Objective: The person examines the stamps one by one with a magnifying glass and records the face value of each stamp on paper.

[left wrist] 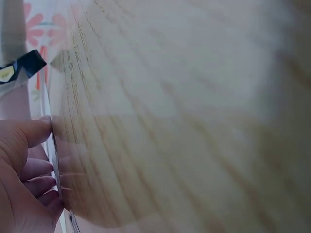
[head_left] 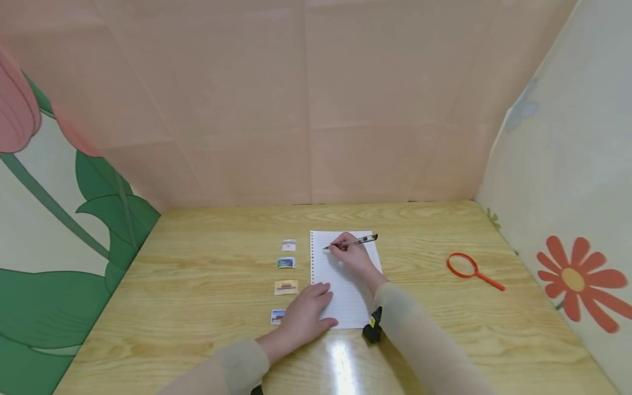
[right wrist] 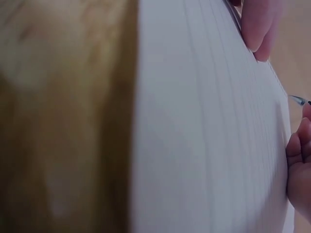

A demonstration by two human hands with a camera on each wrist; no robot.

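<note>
A sheet of lined white paper (head_left: 345, 299), with punched holes down its left edge, lies on the wooden table. My right hand (head_left: 354, 257) grips a pen (head_left: 366, 239) with a dark-patterned barrel, its tip over the upper left of the sheet. In the right wrist view the pen tip (right wrist: 295, 99) sticks out past the right hand (right wrist: 300, 179); whether it touches the paper cannot be told. My left hand (head_left: 305, 314) rests on the sheet's lower left edge, fingers extended and thumb apart. That hand partly covers the lowest small picture card (head_left: 277, 316).
Several small picture cards stand in a column left of the paper, among them a yellow one (head_left: 286, 287) and a blue-green one (head_left: 286, 263). A red magnifying glass (head_left: 477, 274) lies at the right. Hanging sheets enclose the table (head_left: 207, 291) at the back and both sides.
</note>
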